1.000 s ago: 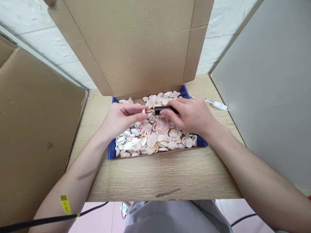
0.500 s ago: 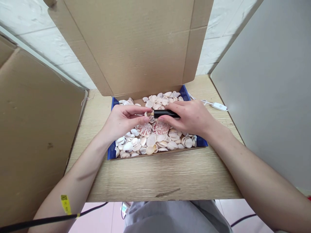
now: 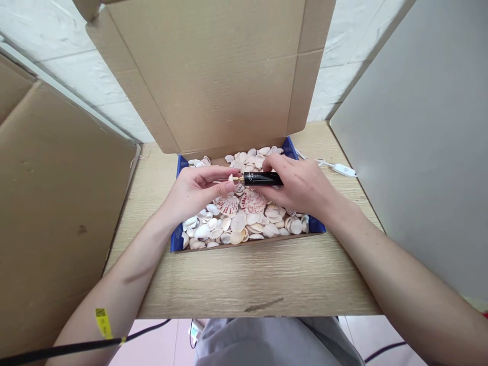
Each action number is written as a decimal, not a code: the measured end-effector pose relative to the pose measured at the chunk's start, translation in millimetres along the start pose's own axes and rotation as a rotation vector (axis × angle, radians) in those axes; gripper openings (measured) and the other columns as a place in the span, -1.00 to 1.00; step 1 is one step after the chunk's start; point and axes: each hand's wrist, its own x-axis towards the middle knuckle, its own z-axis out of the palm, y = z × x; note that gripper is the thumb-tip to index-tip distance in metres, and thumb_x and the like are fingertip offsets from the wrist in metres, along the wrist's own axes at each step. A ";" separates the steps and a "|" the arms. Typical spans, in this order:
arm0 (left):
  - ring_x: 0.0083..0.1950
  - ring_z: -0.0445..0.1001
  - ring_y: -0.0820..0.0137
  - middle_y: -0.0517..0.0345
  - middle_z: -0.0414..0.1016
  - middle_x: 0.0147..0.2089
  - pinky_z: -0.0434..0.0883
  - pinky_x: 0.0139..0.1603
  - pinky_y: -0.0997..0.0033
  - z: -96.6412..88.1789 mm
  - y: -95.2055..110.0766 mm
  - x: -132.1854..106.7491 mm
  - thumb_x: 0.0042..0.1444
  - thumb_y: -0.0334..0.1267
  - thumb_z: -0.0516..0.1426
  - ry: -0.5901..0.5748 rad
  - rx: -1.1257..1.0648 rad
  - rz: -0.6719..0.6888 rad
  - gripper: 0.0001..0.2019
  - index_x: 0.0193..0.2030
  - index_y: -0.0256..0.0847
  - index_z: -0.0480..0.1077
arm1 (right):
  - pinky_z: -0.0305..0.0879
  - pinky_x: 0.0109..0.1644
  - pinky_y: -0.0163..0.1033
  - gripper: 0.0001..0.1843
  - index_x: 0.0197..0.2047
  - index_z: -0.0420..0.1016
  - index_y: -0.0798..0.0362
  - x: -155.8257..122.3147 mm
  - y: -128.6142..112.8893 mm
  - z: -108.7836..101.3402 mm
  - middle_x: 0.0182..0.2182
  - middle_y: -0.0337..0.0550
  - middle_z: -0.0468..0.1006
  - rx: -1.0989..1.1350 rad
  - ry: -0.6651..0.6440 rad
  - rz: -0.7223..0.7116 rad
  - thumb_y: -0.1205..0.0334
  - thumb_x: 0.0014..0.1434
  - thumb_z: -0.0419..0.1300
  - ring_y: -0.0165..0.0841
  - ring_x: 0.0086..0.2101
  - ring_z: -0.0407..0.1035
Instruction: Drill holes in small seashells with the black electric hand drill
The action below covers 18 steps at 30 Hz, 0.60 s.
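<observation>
My right hand (image 3: 301, 185) grips a black pen-like tool (image 3: 262, 178) with a gold tip that points left. My left hand (image 3: 196, 188) pinches a small pale shell (image 3: 231, 179) between thumb and fingers, right at that tip. Both hands hover over an open cardboard box (image 3: 176, 239) with blue edges. The box is filled with several white, cream and red-striped seashells (image 3: 244, 218).
The box lid (image 3: 221, 76) stands upright behind the hands. A large cardboard sheet (image 3: 49, 213) leans at the left and a grey panel (image 3: 419, 152) at the right. A white cord with a switch (image 3: 343, 170) lies on the wooden table (image 3: 259, 274). A black cable (image 3: 57, 349) crosses the bottom left.
The hands have stayed together over the box, with the tool's tip kept against the shell. The view has shifted slightly, and the right fingers have moved along the tool.
</observation>
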 end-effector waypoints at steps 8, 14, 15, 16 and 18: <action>-0.27 0.57 0.42 0.11 0.66 -0.23 0.47 -0.33 0.52 -0.5 2.1 0.1 0.04 -0.15 0.31 -0.025 -0.009 -0.015 -0.76 -0.12 -0.08 0.61 | 0.05 -0.41 -0.26 -0.58 -0.14 0.42 0.07 -0.2 1.8 1.3 -0.30 -0.15 0.59 0.019 0.062 -0.062 -0.15 0.22 0.13 -0.32 -0.37 0.44; -0.26 0.59 0.38 0.06 0.65 -0.19 0.50 -0.29 0.45 0.2 0.3 0.7 0.02 -0.14 0.32 -0.006 -0.054 -0.026 -0.73 -0.12 -0.13 0.60 | 0.09 -0.35 -0.26 -0.59 -0.23 0.47 0.08 3.5 -0.5 -4.2 -0.39 -0.15 0.49 0.066 0.048 -0.080 -0.06 0.33 -0.02 -0.37 -0.39 0.32; -0.26 0.59 0.38 0.07 0.65 -0.19 0.50 -0.28 0.46 0.2 -0.4 0.9 0.02 -0.15 0.32 -0.007 -0.070 -0.024 -0.73 -0.12 -0.13 0.60 | 0.10 -0.34 -0.25 -0.60 -0.24 0.46 0.08 3.9 -0.5 -4.7 -0.39 -0.14 0.47 0.063 0.050 -0.088 -0.05 0.33 -0.02 -0.36 -0.39 0.31; -0.27 0.58 0.40 0.08 0.65 -0.19 0.50 -0.28 0.47 0.2 -0.9 1.2 0.02 -0.16 0.33 -0.008 -0.084 -0.022 -0.74 -0.13 -0.12 0.60 | 0.12 -0.33 -0.25 -0.61 -0.24 0.45 0.09 4.1 -0.4 -4.8 -0.38 -0.13 0.46 0.060 0.057 -0.097 -0.05 0.33 -0.01 -0.35 -0.38 0.29; -0.28 0.58 0.43 0.12 0.65 -0.23 0.48 -0.31 0.52 -0.2 -1.4 1.5 0.01 -0.19 0.33 -0.015 -0.097 -0.026 -0.76 -0.14 -0.11 0.60 | 0.15 -0.30 -0.24 -0.63 -0.22 0.43 0.10 4.3 0.1 -4.5 -0.36 -0.11 0.45 0.049 0.081 -0.112 -0.04 0.32 0.02 -0.33 -0.36 0.28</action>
